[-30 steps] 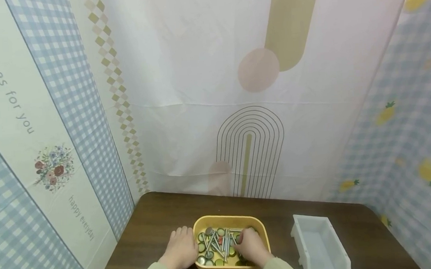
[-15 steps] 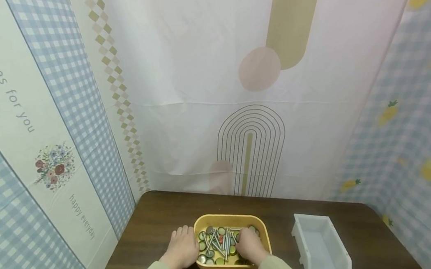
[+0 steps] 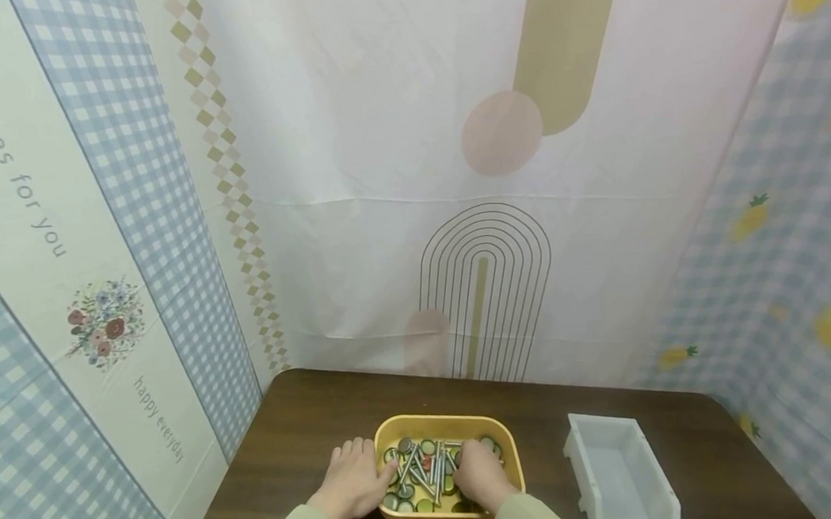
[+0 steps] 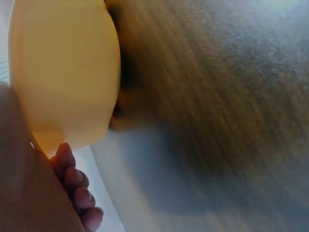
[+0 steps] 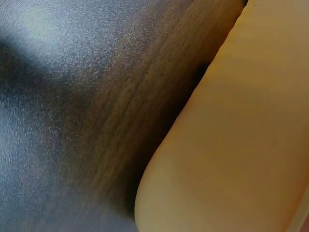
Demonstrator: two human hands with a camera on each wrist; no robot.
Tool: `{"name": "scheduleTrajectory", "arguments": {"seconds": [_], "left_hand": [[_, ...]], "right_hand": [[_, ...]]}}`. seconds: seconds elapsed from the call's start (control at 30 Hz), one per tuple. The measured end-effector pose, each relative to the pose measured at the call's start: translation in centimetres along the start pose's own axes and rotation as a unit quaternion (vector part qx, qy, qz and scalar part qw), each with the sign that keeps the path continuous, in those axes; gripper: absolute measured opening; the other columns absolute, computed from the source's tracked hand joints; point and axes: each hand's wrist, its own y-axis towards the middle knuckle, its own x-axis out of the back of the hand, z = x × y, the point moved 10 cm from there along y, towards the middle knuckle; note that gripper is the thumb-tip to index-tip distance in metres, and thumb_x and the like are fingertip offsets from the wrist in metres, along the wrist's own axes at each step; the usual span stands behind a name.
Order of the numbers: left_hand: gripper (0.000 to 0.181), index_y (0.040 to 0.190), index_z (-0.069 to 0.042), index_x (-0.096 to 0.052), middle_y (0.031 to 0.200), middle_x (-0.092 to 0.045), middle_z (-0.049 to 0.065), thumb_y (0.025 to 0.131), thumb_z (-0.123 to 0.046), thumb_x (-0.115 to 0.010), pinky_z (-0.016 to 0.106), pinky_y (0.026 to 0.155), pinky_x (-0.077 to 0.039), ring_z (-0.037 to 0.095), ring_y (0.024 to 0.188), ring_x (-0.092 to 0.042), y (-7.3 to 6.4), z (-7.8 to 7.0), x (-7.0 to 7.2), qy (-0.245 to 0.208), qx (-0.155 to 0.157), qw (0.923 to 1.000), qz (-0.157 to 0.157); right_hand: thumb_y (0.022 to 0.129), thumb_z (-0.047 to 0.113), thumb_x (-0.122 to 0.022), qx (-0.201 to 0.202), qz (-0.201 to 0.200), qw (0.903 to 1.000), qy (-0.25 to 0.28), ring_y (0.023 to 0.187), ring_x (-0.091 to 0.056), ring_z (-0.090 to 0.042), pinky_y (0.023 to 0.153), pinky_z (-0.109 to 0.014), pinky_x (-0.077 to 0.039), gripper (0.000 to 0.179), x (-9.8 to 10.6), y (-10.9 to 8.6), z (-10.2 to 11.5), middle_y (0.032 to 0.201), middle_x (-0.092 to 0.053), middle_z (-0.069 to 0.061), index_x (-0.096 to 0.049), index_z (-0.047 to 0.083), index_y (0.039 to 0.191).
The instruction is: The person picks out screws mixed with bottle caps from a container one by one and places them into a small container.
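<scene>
A yellow bin (image 3: 451, 518) sits on the table near me, holding loose round bottle caps (image 3: 424, 506) and several long silver nails or bolts (image 3: 439, 472). A small red piece shows among them. My left hand (image 3: 350, 479) is at the bin's left rim, its thumb over the edge above the caps. In the left wrist view its fingers (image 4: 77, 179) hang beside the yellow outer wall. My right hand (image 3: 482, 476) reaches down into the bin's right half, fingertips hidden among the pieces, so what they touch cannot be seen. The right wrist view shows mostly the bin's outside (image 5: 231, 125).
To the right of the bin, on the brown table (image 3: 324, 408), stands a white open-topped tray (image 3: 617, 469). Printed cloth hangs (image 3: 358, 255) rise behind the table and along both sides.
My left thumb has swung inward over the bin's rim. The right hand has sunk slightly and its fingers have gone further out of sight among the pieces.
</scene>
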Motion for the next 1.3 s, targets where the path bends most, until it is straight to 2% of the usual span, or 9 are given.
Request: {"name": "scheduleTrajectory", "arguments": {"seconds": [0.13,0.2,0.4,0.57,0.67,0.77,1.03,1.13,1.3], "left_hand": [[0.028,0.100,0.002,-0.054,0.087,-0.047,0.009,0.086,-0.022,-0.055,0.047,0.078,-0.034,0.027,0.086,-0.045,0.2,0.1,-0.5,0.014,-0.006,0.9997,-0.017],[0.025,0.099,0.001,-0.054,0.086,-0.045,0.008,0.082,-0.017,-0.055,0.047,0.076,-0.033,0.027,0.084,-0.044,0.3,0.1,-0.6,0.014,-0.006,0.9995,-0.027],[0.022,0.098,0.001,-0.053,0.085,-0.044,0.009,0.083,-0.015,-0.052,0.047,0.075,-0.033,0.027,0.083,-0.043,0.3,-0.1,-0.4,0.012,0.003,0.9992,-0.038],[0.020,0.097,0.001,-0.052,0.084,-0.044,0.009,0.084,-0.014,-0.053,0.047,0.075,-0.033,0.027,0.082,-0.042,0.0,-0.6,0.1,0.008,0.010,0.9994,-0.032],[0.019,0.096,0.001,-0.052,0.085,-0.044,0.009,0.084,-0.013,-0.054,0.048,0.076,-0.034,0.027,0.082,-0.043,-0.3,-0.8,0.3,0.005,0.012,0.9995,-0.028],[0.019,0.097,0.001,-0.052,0.086,-0.045,0.009,0.084,-0.014,-0.054,0.048,0.076,-0.034,0.027,0.083,-0.043,-0.4,-0.9,0.3,0.006,0.014,0.9996,-0.023],[0.018,0.096,0.000,-0.051,0.085,-0.044,0.009,0.084,-0.013,-0.055,0.048,0.076,-0.034,0.027,0.082,-0.043,-0.4,-0.6,0.2,-0.002,0.017,0.9996,-0.024],[0.018,0.096,0.000,-0.051,0.085,-0.044,0.009,0.084,-0.014,-0.054,0.048,0.075,-0.034,0.027,0.082,-0.042,-0.4,-0.5,0.2,-0.004,0.019,0.9996,-0.023],[0.018,0.095,0.000,-0.051,0.085,-0.044,0.009,0.085,-0.014,-0.054,0.048,0.075,-0.034,0.027,0.082,-0.043,-0.4,-0.5,0.3,-0.002,0.018,0.9995,-0.025]], "right_hand": [[0.069,-0.007,-0.063,0.000,-0.003,1.0000,-0.001,0.045,-0.023,-0.012,0.045,-0.028,-0.024,0.043,-0.1,0.1,-0.1,0.048,-0.021,0.007,-0.032,0.018,0.052],[0.069,-0.006,-0.064,-0.005,-0.005,1.0000,-0.002,0.048,-0.027,-0.013,0.047,-0.028,-0.027,0.037,0.0,0.1,-0.3,0.051,-0.027,0.006,-0.036,0.015,0.056],[0.070,-0.003,-0.067,-0.020,-0.006,0.9998,0.003,0.059,-0.041,-0.018,0.055,-0.033,-0.035,0.022,0.3,0.0,-0.4,0.064,-0.045,-0.002,-0.047,0.009,0.072],[0.071,-0.002,-0.066,-0.002,-0.014,0.9999,0.008,0.043,-0.025,-0.010,0.044,-0.027,-0.025,0.041,0.9,-0.2,-0.1,0.048,-0.025,0.009,-0.034,0.017,0.054],[0.074,-0.003,-0.062,0.000,-0.001,0.9996,0.027,0.039,-0.019,-0.006,0.040,-0.023,-0.021,0.048,1.5,-0.4,0.0,0.045,-0.017,0.012,-0.027,0.020,0.050],[0.076,-0.003,-0.059,-0.008,0.021,0.9977,0.063,0.039,-0.026,-0.006,0.039,-0.022,-0.025,0.043,2.3,-0.7,-0.1,0.046,-0.024,0.010,-0.031,0.019,0.052],[0.075,-0.004,-0.058,0.002,0.049,0.9858,0.161,0.053,-0.054,-0.014,0.046,-0.026,-0.041,0.010,4.6,-0.8,-1.4,0.063,-0.059,-0.007,-0.056,0.005,0.072],[0.076,-0.005,-0.059,0.008,0.054,0.9803,0.190,0.054,-0.055,-0.015,0.046,-0.024,-0.041,0.006,5.1,-0.7,-2.0,0.065,-0.061,-0.010,-0.058,0.001,0.077],[0.081,-0.001,-0.064,0.026,0.041,0.9779,0.203,0.060,-0.060,-0.018,0.052,-0.030,-0.048,0.008,6.6,-0.7,-2.3,0.070,-0.064,-0.010,-0.063,-0.005,0.087]]}}
